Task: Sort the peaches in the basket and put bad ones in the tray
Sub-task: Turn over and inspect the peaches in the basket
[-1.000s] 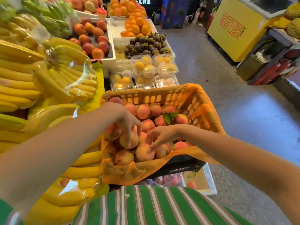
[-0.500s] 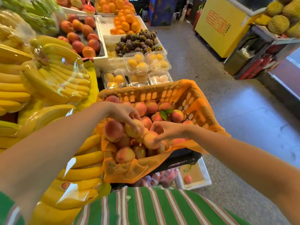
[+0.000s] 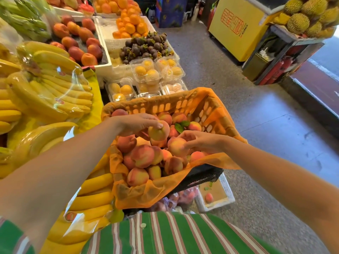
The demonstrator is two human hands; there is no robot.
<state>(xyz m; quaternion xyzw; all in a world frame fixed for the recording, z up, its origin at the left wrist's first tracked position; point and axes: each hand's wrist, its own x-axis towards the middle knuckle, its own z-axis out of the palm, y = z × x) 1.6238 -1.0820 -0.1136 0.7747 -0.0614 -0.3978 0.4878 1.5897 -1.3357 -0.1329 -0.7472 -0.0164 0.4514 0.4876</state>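
A black basket [image 3: 201,176] lined with orange mesh [image 3: 165,195] holds several pink-yellow peaches [image 3: 143,155]. Above the pile, my left hand [image 3: 135,123] grips one peach [image 3: 158,132] from the top, lifted over the heap. My right hand [image 3: 200,141] curls its fingers round a second peach [image 3: 177,146] at the pile's right side. On the floor under the basket's right edge stands a white foam tray [image 3: 228,197] with one peach [image 3: 208,197] on its brown liner.
Bagged bananas [image 3: 49,85] fill the stall at left. Behind the basket are clear boxes of yellow fruit [image 3: 146,72], mangosteens [image 3: 145,46], oranges [image 3: 128,24] and red peaches [image 3: 77,41]. A yellow freezer [image 3: 236,28] and durians [image 3: 308,17] stand across the grey floor aisle.
Both hands have risen from the pile, each lifting a peach. The left hand's peach went up and toward the basket's middle; the right hand's peach came up beside it.
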